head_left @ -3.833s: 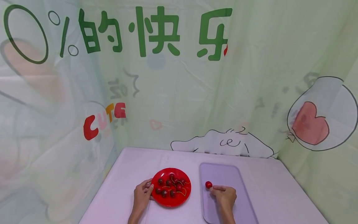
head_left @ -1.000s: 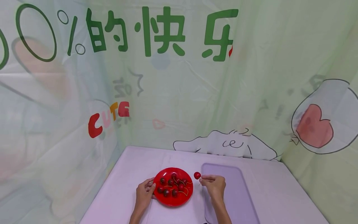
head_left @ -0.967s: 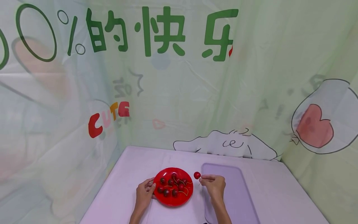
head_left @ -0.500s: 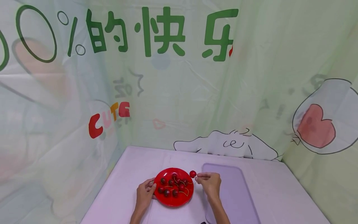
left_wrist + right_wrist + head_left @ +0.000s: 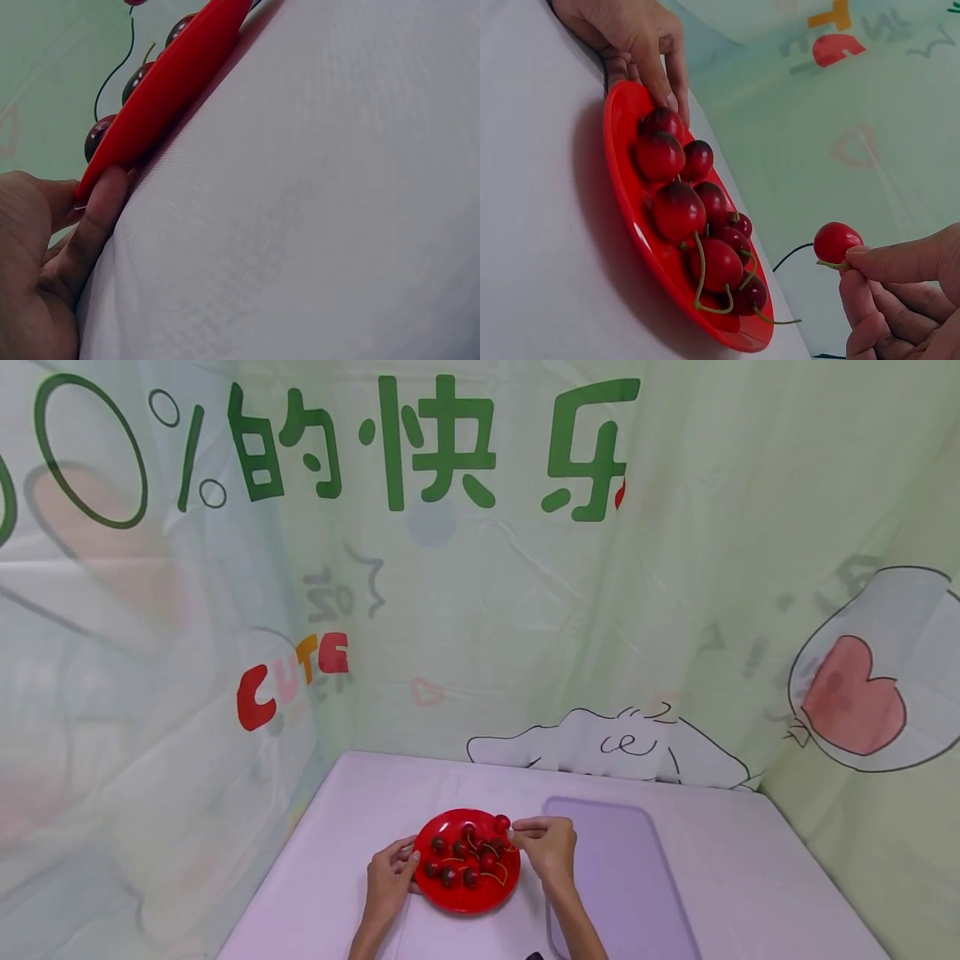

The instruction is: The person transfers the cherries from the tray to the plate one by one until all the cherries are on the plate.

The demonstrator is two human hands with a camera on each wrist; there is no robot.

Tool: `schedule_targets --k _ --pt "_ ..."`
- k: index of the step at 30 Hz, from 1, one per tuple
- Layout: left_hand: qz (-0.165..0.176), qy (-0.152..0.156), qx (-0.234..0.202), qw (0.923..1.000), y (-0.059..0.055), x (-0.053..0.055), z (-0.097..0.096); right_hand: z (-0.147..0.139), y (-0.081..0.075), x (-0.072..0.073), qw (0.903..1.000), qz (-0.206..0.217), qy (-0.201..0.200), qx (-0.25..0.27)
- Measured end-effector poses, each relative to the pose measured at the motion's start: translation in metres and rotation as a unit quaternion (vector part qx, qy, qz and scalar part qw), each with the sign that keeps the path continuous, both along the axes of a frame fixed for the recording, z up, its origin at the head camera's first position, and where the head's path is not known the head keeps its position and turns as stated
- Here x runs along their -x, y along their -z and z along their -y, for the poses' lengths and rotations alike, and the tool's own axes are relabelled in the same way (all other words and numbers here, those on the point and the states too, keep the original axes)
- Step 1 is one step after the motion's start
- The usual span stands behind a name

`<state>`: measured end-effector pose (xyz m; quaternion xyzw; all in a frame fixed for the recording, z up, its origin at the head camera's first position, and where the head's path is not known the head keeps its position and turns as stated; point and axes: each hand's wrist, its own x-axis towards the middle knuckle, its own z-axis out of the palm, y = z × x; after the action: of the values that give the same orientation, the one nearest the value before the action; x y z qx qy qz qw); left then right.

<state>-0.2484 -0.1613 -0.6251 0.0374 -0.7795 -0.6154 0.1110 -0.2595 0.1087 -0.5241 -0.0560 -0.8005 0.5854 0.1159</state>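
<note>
A red plate [image 5: 450,902] bearing several dark red cherries [image 5: 679,210] with stems rests on the table. My left hand [image 5: 387,878] grips its left rim, thumb on top and fingers beneath, as the left wrist view shows from low down at the plate's edge [image 5: 161,105]. Between thumb and fingertips my right hand [image 5: 551,852] pinches a single bright red cherry [image 5: 837,241] by its green stem end. That cherry is held above the plate's far right rim in the head view, apart from the others.
A flat lilac tray [image 5: 615,860] lies to the right of the plate, partly under the right forearm. The pale table [image 5: 757,877] ends at a printed curtain [image 5: 465,610] behind and on both sides. A small dark object [image 5: 534,956] shows at the bottom edge.
My right hand has carried the pinched cherry leftward from over the tray to the plate's far right rim. The left hand has kept its grip on the plate.
</note>
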Motion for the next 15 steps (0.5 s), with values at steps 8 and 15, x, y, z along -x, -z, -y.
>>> schedule_targets --k 8,15 --pt "0.004 -0.010 0.007 0.9999 -0.001 -0.001 0.000 0.016 0.001 0.002 0.9996 0.002 -0.023 0.016" --pt "0.004 -0.007 0.008 0.9999 0.004 0.001 -0.001 0.033 0.001 0.002 0.9996 -0.003 -0.026 0.006"
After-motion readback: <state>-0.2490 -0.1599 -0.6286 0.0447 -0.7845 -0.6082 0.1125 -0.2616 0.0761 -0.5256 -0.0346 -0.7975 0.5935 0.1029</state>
